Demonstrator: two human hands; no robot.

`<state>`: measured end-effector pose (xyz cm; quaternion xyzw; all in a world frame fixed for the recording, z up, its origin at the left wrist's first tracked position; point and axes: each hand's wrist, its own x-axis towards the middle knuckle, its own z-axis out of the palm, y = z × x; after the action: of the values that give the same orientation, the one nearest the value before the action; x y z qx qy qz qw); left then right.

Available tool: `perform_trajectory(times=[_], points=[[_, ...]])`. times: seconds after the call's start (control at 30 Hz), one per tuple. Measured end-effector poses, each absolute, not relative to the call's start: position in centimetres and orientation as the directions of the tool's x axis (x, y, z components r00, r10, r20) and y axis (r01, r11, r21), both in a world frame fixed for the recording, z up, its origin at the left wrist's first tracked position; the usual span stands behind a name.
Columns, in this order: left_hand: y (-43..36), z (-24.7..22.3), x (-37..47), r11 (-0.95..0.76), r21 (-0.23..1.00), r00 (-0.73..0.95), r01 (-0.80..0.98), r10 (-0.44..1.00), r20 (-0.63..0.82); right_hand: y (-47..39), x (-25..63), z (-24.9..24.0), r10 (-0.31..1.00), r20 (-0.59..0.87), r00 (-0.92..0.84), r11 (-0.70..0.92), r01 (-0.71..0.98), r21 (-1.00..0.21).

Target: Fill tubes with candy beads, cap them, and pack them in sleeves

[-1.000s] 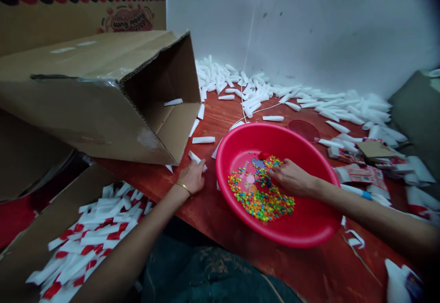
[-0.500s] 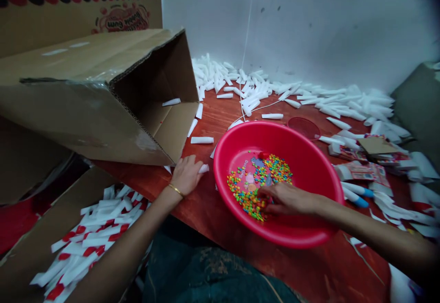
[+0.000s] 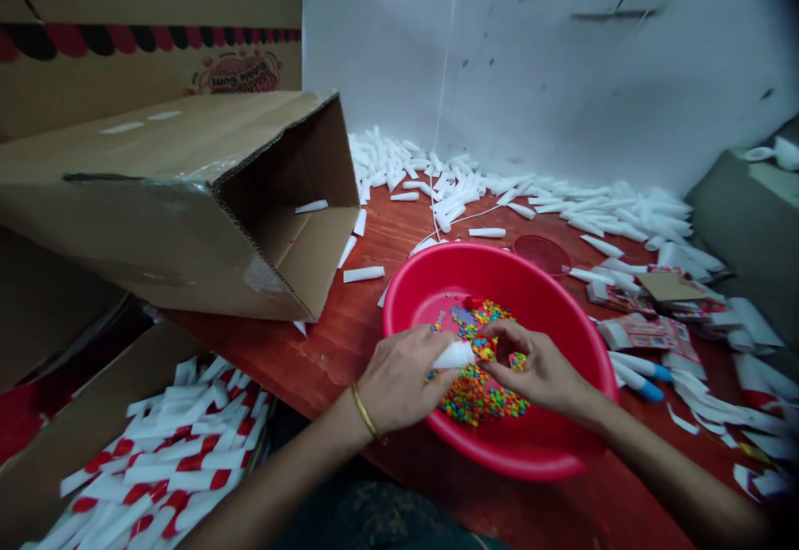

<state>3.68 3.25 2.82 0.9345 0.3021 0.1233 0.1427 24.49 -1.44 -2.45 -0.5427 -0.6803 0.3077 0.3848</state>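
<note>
Over the red basin (image 3: 562, 442), my left hand (image 3: 405, 375) is closed round a white tube (image 3: 454, 355) whose end points right. My right hand (image 3: 530, 363) is at that end, its thumb and fingers curled round a small batch of colourful candies (image 3: 485, 349). More small candies (image 3: 480, 400), in yellow, green, orange and blue, lie on the basin's floor beneath both hands. The tube's opening is partly hidden by my right fingertips.
An open cardboard box (image 3: 156, 225) lies on its side at the left. Below it, another box holds red-capped tubes (image 3: 181, 450). White tubes (image 3: 624, 209) are heaped along the wall. Crumpled packets (image 3: 662, 332) and blue-tipped tubes (image 3: 640, 379) lie right of the basin.
My left hand has moved right from the table to above the basin with the white tube. My right hand has risen from the candies to the tube's end. The view has tilted up slightly.
</note>
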Motion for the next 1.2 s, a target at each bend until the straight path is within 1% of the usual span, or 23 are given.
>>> perform_trajectory(times=[0.13,0.23,0.4,0.5,0.6,0.67,0.77,0.83,0.93,0.97,1.0,1.03,1.13,1.2], points=[[3.3,1.9,4.4,-0.783,0.277,0.784,0.557,0.606,0.136,-1.7,24.7,-2.4,0.924,0.360,-0.125,0.355,0.626,-0.694],[3.4,1.6,4.6,-0.780,0.254,0.776,0.571,0.614,0.142,-1.8,25.1,-2.6,0.872,0.450,-0.191,0.440,0.710,-0.550],[3.2,1.5,5.0,-0.768,0.221,0.752,0.601,0.637,0.172,-2.0,25.4,-2.9,0.816,0.513,-0.266,0.471,0.821,-0.323],[3.1,1.3,5.3,-0.773,0.203,0.758,0.601,0.632,0.161,-2.1,25.2,-2.9,0.802,0.515,-0.302,0.486,0.831,-0.269],[3.1,1.1,5.5,-0.778,0.236,0.773,0.583,0.620,0.135,-2.2,25.3,-2.6,0.807,0.493,-0.326,0.510,0.805,-0.303],[3.3,1.0,5.6,-0.772,0.270,0.776,0.575,0.619,0.118,-2.1,25.4,-2.3,0.826,0.453,-0.336,0.520,0.766,-0.378],[3.6,0.8,5.5,-0.790,0.288,0.805,0.541,0.586,0.094,-1.7,25.1,-1.6,0.891,0.290,-0.349,0.453,0.717,-0.529],[3.7,0.7,5.5,-0.809,0.279,0.824,0.517,0.558,0.093,-1.3,24.5,-1.4,0.944,0.151,-0.294,0.321,0.703,-0.635],[3.6,0.4,5.5,-0.814,0.252,0.819,0.523,0.562,0.115,-0.6,23.4,-1.7,0.977,-0.131,-0.170,-0.003,0.599,-0.800],[3.6,0.2,5.5,-0.807,0.246,0.808,0.537,0.576,0.124,-0.5,23.2,-1.8,0.967,-0.206,-0.147,-0.094,0.550,-0.830],[3.6,0.1,5.5,-0.795,0.245,0.793,0.555,0.594,0.131,-0.5,23.2,-1.9,0.962,-0.240,-0.133,-0.140,0.515,-0.846],[3.5,0.0,5.6,-0.779,0.253,0.776,0.573,0.615,0.136,-0.5,23.3,-1.9,0.966,-0.225,-0.128,-0.133,0.499,-0.856],[3.5,-0.2,5.8,-0.735,0.290,0.733,0.613,0.666,0.140,-1.1,24.1,-1.7,0.987,-0.030,-0.158,0.055,0.507,-0.860],[3.4,-0.2,5.8,-0.734,0.298,0.737,0.610,0.664,0.125,-1.4,24.7,-1.6,0.978,0.030,-0.206,0.135,0.515,-0.847]])
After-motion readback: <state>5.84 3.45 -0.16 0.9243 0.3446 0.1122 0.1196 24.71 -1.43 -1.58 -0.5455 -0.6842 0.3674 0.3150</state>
